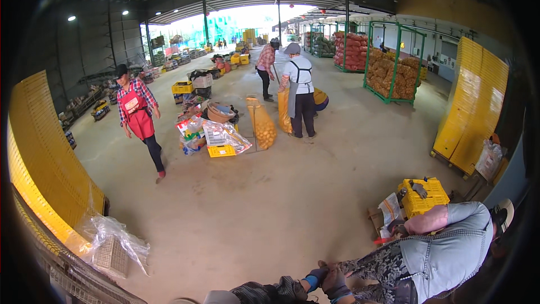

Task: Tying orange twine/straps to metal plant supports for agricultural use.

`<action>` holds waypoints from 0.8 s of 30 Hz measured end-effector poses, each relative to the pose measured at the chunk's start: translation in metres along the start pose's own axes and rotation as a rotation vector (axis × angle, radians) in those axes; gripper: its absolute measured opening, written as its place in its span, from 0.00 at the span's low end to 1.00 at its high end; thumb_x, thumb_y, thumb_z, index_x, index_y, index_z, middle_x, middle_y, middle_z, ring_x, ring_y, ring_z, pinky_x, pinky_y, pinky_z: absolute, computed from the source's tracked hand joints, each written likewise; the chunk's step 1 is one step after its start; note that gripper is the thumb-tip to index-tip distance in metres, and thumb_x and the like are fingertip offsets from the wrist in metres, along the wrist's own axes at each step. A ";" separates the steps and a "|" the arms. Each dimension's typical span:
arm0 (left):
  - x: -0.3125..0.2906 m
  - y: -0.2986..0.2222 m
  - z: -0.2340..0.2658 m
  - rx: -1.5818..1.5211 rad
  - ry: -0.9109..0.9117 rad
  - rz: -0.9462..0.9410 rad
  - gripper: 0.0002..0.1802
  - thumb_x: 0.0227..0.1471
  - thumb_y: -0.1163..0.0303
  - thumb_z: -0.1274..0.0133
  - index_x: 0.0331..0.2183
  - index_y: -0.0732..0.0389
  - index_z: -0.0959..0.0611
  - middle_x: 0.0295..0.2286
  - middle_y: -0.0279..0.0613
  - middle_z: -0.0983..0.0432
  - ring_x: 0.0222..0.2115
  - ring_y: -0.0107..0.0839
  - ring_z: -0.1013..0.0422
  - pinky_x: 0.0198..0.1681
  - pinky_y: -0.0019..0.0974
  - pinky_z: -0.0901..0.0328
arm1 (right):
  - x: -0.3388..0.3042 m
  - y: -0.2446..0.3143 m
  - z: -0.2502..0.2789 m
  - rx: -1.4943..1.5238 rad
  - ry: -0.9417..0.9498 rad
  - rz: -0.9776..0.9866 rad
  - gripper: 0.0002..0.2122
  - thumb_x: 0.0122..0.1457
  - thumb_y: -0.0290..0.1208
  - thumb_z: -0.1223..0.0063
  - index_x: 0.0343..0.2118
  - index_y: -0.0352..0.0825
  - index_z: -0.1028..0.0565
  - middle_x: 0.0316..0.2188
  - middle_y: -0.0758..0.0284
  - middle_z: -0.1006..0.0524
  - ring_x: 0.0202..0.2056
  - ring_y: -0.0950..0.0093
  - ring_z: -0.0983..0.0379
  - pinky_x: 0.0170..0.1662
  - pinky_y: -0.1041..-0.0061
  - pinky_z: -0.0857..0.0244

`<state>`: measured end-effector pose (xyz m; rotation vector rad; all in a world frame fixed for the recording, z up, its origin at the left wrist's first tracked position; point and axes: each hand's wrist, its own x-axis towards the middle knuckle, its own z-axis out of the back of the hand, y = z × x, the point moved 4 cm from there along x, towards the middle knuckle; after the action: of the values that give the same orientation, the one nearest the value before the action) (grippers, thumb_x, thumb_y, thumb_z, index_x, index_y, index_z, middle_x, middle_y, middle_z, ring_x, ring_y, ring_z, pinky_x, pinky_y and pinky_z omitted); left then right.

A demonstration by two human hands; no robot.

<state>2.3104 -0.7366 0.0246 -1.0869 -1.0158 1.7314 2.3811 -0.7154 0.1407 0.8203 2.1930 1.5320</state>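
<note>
Low in the head view, my left hand (316,276) wears a dark glove with a blue cuff. Its forearm, in a dark patterned sleeve, comes in from the left. Against it presses my right hand (336,285), in a dirt-stained grey-brown glove, also blue at the wrist. Both hands look closed, with fingers bent and touching; whatever lies between them is hidden. Just right of them are the camouflage trousers (368,267) of a co-worker (447,247) in a light grey shirt, who bends over beside a yellow crate (424,197) with a grey glove on top.
Stacked yellow crates stand at left (48,163) and right (475,107). A plastic-wrapped basket (111,256) sits lower left. A person in a red apron (138,115) walks at left. Ahead, workers stand by orange net sacks (261,126); green racks (391,73) hold more sacks.
</note>
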 end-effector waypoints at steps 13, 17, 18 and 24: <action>-0.084 -0.133 -0.011 -1.244 0.245 0.365 0.32 0.55 0.69 0.62 0.57 0.36 0.52 0.58 0.37 0.54 0.56 0.44 0.49 0.56 0.52 0.49 | -0.054 0.025 0.019 0.680 0.331 -0.477 0.23 0.54 0.24 0.61 0.55 0.39 0.42 0.50 0.64 0.37 0.53 0.71 0.41 0.57 0.66 0.49; -0.064 -0.118 -0.046 -1.933 0.223 0.280 0.27 0.52 0.68 0.62 0.55 0.49 0.43 0.54 0.43 0.43 0.54 0.46 0.44 0.53 0.46 0.43 | -0.064 0.036 0.010 1.013 0.095 -0.464 0.29 0.48 0.18 0.66 0.57 0.43 0.43 0.48 0.70 0.37 0.52 0.74 0.43 0.58 0.69 0.51; -0.061 -0.112 -0.054 -2.046 0.234 0.261 0.27 0.51 0.68 0.62 0.55 0.53 0.40 0.53 0.45 0.40 0.54 0.47 0.42 0.53 0.44 0.42 | -0.068 0.038 0.009 0.919 -0.030 -0.456 0.22 0.50 0.24 0.63 0.51 0.42 0.40 0.41 0.68 0.35 0.42 0.72 0.40 0.47 0.65 0.46; -0.055 -0.108 -0.063 -1.915 -0.274 0.183 0.28 0.51 0.73 0.68 0.56 0.51 0.43 0.55 0.42 0.43 0.57 0.48 0.48 0.59 0.41 0.49 | -0.087 0.043 0.013 0.841 -0.113 -0.303 0.36 0.48 0.16 0.62 0.60 0.49 0.55 0.47 0.69 0.39 0.52 0.73 0.43 0.58 0.72 0.52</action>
<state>2.4088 -0.7402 0.1196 -1.9610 -2.9510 0.5231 2.4670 -0.7497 0.1722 0.7038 2.7103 0.3742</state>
